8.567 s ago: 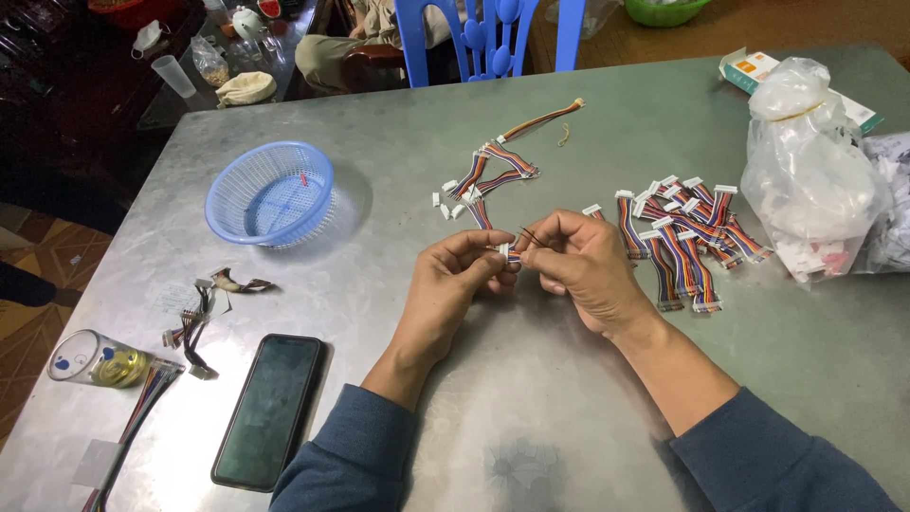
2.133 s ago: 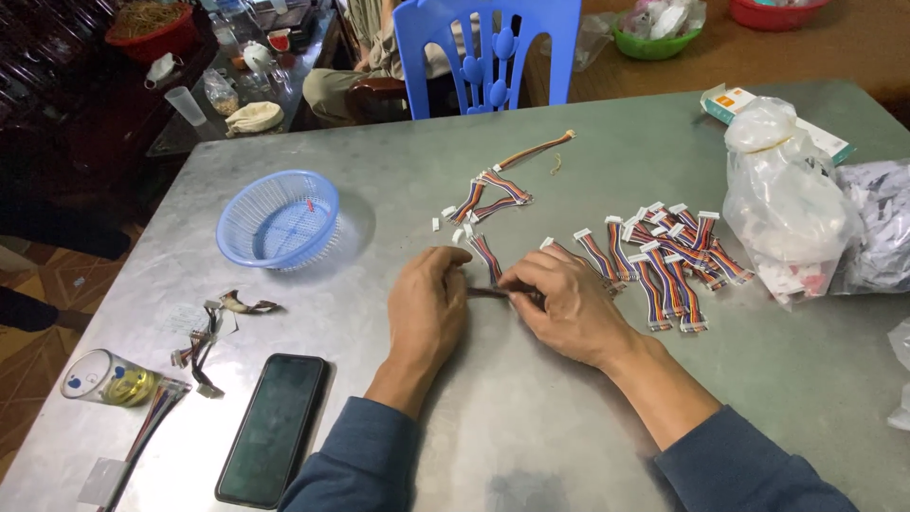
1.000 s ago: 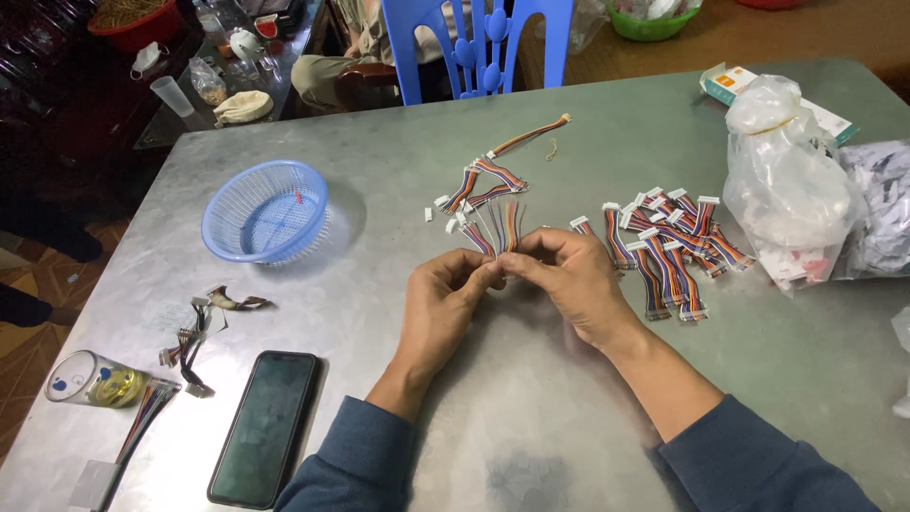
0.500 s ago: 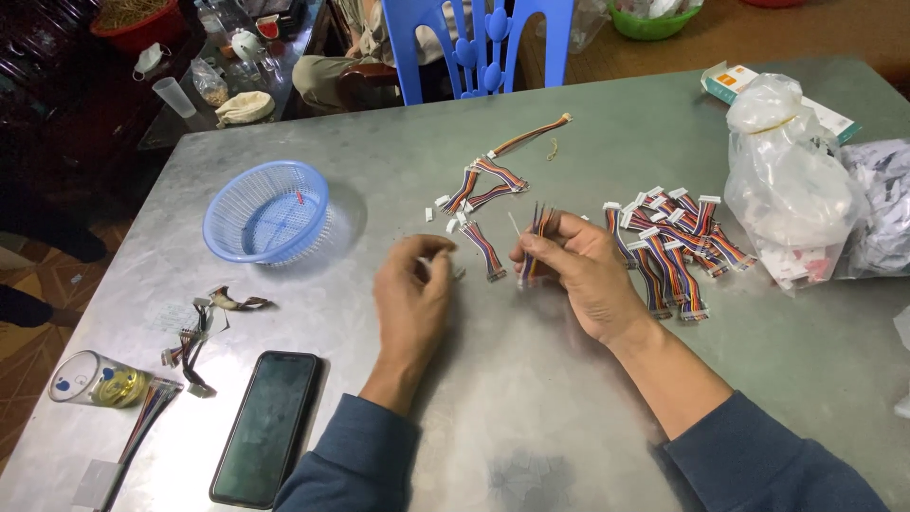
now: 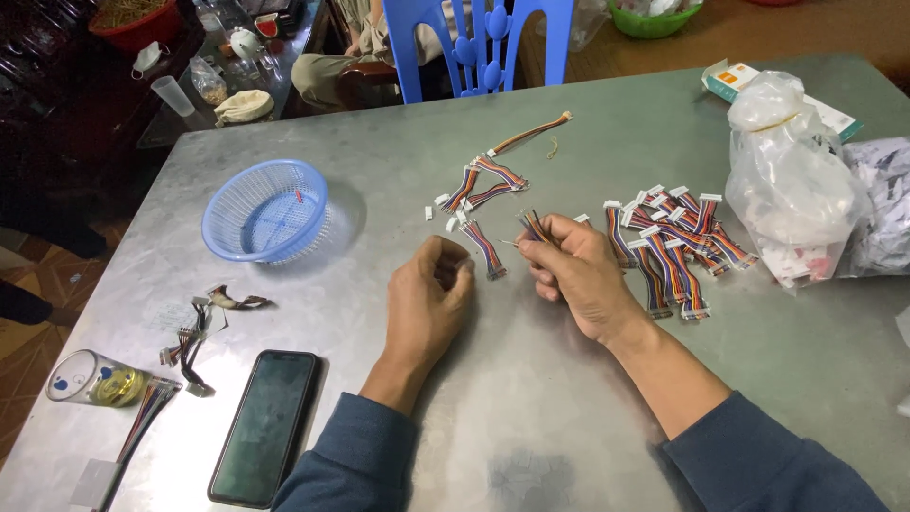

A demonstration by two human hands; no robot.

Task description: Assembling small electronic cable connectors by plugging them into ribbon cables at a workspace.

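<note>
hands (image 5: 502,284) parted, ribbon cable (image 5: 533,226) now pointing up-left

My right hand (image 5: 580,275) pinches a short striped wire bundle (image 5: 534,226); my left hand (image 5: 428,301) rests curled at its nine o'clock. More wire bundles (image 5: 675,248) lie at three o'clock, a blue basket (image 5: 266,210) at ten.
</note>
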